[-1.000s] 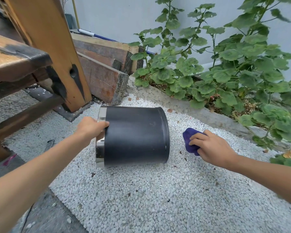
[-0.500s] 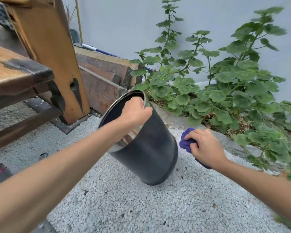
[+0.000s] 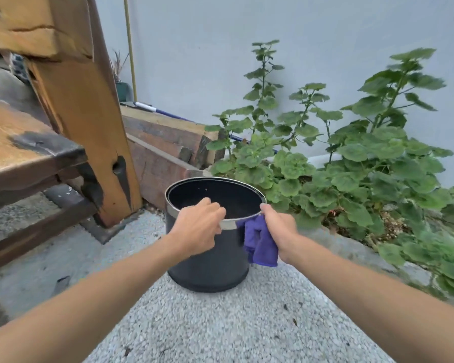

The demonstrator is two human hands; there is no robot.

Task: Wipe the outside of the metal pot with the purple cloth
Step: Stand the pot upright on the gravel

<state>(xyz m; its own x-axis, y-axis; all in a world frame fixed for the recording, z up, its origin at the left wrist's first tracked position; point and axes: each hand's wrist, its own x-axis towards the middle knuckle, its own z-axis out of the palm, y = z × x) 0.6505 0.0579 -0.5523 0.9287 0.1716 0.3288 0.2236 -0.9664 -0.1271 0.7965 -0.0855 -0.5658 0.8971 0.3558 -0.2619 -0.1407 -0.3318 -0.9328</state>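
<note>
— On the far left, what stood there?

— A worn wooden bench [image 3: 24, 153] with dark scorched patches, and a thick slanted timber post [image 3: 89, 121] rising behind it. Stacked wooden planks [image 3: 163, 142] lay past the post, against a pale grey wall [image 3: 299, 48]. A thin yellow pole [image 3: 130, 48] leaned upright in the corner.

— And the ground?

— Fine white gravel [image 3: 233, 323] covered it, with a smoother concrete strip [image 3: 32, 258] along the bench side.

— Where was the metal pot [image 3: 210, 258]?

— It stood upright on the gravel in the middle, mouth open to the sky, dark outside and inside, with a bright steel band around the rim.

— The hands?

— The left hand [image 3: 197, 229] was clenched over the near rim, fingers curled inside. The right hand [image 3: 278, 229] gripped the purple cloth [image 3: 260, 244], which hung bunched against the pot's right outer wall just under the rim; the thumb touched the rim.

— Further right?

— Leafy green plants [image 3: 364, 166] grew in a bed behind a low stone curb [image 3: 351, 244], close to the pot.
</note>
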